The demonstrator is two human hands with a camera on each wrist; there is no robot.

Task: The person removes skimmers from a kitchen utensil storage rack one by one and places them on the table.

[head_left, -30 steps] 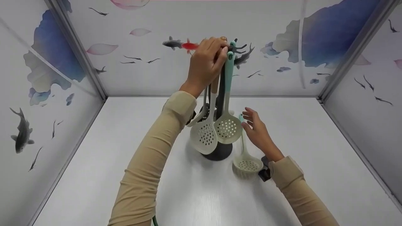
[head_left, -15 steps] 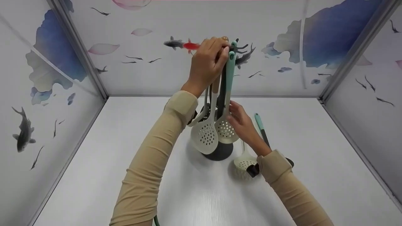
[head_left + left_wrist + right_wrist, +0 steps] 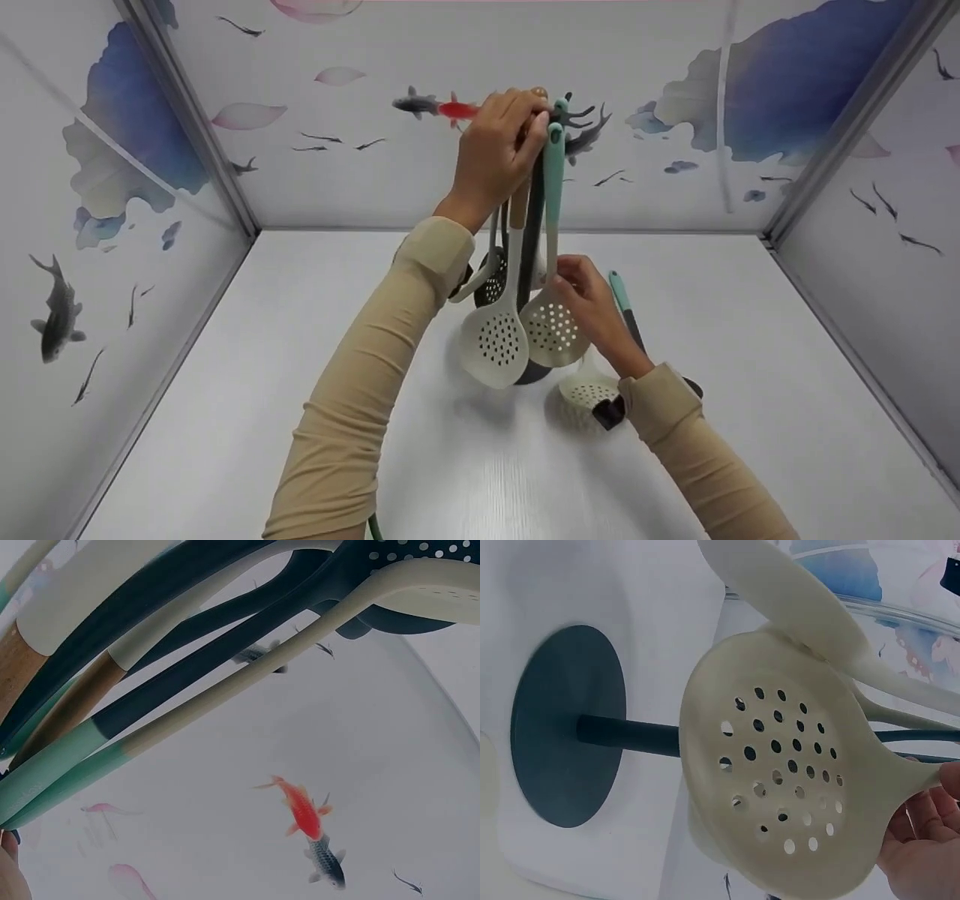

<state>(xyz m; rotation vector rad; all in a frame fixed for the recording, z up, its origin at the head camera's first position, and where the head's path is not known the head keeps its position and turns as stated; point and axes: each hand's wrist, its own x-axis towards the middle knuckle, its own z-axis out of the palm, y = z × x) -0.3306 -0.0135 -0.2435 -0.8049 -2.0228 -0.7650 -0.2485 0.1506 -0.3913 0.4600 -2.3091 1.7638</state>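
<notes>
My left hand (image 3: 499, 142) grips the top of a dark utensil stand (image 3: 531, 247), by its hooks, with its fingertips partly hidden. Below it hang several kitchen tools. One is a cream skimmer (image 3: 555, 330) with a turquoise handle; my right hand (image 3: 589, 296) pinches its neck, just above the perforated bowl. In the right wrist view, the skimmer's holed head (image 3: 780, 765) fills the middle, with the stand's round base (image 3: 566, 727) beyond. A second cream skimmer (image 3: 493, 345) with a wooden handle hangs to its left. Behind is a black slotted tool (image 3: 491, 289).
On the white table (image 3: 300, 375), right of the stand, lies another cream perforated skimmer (image 3: 589, 390). Beside it is a dark tool with a turquoise handle (image 3: 619, 292), partly hidden by my right arm. Printed panels (image 3: 337, 165) enclose the table at the back and sides.
My right hand has moved left to the hanging skimmer and now pinches its neck. The hanging skimmers have swung slightly toward me and rightward. My left hand has stayed on the stand's top.
</notes>
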